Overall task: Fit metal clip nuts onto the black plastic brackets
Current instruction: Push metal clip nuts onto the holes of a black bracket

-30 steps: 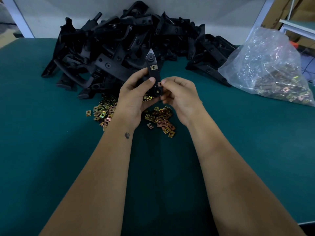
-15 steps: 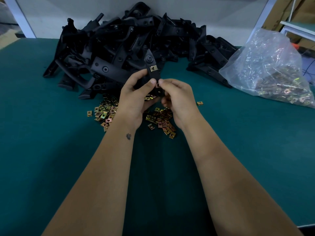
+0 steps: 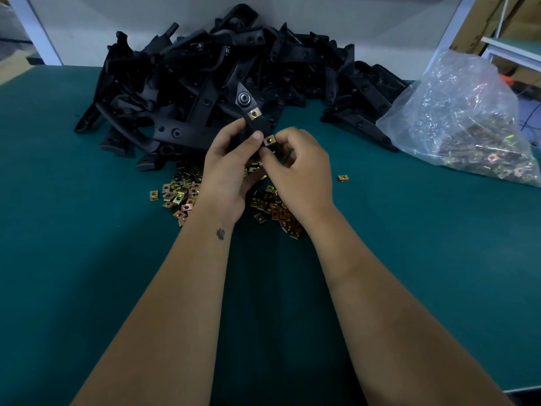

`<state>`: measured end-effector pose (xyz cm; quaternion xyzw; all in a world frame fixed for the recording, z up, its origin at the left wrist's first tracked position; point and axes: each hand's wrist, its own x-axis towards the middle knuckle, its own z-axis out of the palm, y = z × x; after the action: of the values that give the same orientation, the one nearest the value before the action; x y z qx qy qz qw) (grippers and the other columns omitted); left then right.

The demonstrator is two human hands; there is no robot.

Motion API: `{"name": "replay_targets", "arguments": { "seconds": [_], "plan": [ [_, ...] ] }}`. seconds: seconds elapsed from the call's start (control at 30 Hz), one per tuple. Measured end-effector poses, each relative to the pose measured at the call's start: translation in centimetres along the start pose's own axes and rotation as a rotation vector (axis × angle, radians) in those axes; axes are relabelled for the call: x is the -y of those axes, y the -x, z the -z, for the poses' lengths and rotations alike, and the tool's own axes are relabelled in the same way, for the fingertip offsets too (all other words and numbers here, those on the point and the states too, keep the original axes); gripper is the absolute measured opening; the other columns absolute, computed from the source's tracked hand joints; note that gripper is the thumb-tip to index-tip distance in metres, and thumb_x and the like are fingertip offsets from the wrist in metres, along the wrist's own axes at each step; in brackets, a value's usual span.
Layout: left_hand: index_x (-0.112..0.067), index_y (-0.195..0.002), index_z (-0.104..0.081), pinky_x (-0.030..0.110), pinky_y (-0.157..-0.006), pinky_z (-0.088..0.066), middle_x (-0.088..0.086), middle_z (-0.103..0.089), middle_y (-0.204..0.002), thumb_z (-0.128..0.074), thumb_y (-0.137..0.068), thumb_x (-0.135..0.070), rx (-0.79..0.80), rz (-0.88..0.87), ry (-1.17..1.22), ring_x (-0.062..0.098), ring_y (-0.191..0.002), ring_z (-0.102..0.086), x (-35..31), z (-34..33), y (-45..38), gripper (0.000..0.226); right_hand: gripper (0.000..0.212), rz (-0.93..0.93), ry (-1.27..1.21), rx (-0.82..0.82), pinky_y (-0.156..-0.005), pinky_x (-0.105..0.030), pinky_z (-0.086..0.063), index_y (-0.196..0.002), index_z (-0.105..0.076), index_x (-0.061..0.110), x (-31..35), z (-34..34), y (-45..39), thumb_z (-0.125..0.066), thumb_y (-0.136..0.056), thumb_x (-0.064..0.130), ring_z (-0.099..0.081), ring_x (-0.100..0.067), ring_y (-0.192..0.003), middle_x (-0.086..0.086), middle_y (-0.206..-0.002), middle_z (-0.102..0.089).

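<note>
You held one bracket up over the loose clip nuts.

Your left hand (image 3: 227,168) gripped the black plastic bracket (image 3: 254,118), thumb along its face, while your right hand (image 3: 298,168) pinched a clip nut (image 3: 269,140) at its lower edge, fingers curled, above the pile of clip nuts (image 3: 181,193) mid-desk.

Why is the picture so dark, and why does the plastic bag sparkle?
Head view: the light is dim, so the pile of black brackets blurs into one dark mass; the crinkled clear bag catches light in bright glints; the wide lens bends the green table edges; the hands' bracket looks sharp.
</note>
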<state>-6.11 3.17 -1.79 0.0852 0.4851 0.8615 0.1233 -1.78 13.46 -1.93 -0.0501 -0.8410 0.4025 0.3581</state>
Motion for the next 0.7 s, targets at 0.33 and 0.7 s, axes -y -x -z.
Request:
{"name": "replay_targets", "arguments": {
  "seconds": [0.33,0.7],
  "plan": [
    [-0.017,-0.116,-0.068,0.025,-0.075,-0.057,0.005,-0.074,-0.089,-0.045,-0.095,0.011,-0.022,0.012,0.099,0.014,-0.082,-0.070,-0.16,-0.11,-0.27,0.042,0.010,-0.204,-0.306,0.038,-0.073,-0.018,-0.049,-0.091,-0.066,0.025,0.35,0.50,-0.36,-0.074,-0.084,0.025,-0.062,-0.004,-0.083,0.007,-0.090,-0.068],
    [-0.034,-0.101,-0.074,0.035,-0.106,-0.048,-0.002,-0.071,-0.118,-0.055,-0.093,0.007,0.051,-0.106,-0.282,0.011,-0.110,-0.065,0.38,-0.78,0.35,0.046,0.012,-0.313,-0.537,-0.006,-0.073,-0.034,-0.054,-0.089,-0.073,0.022,-0.06,0.91,-0.72,-0.066,-0.090,0.013,-0.063,-0.009,-0.076,0.005,-0.081,-0.072]
  ]
}}
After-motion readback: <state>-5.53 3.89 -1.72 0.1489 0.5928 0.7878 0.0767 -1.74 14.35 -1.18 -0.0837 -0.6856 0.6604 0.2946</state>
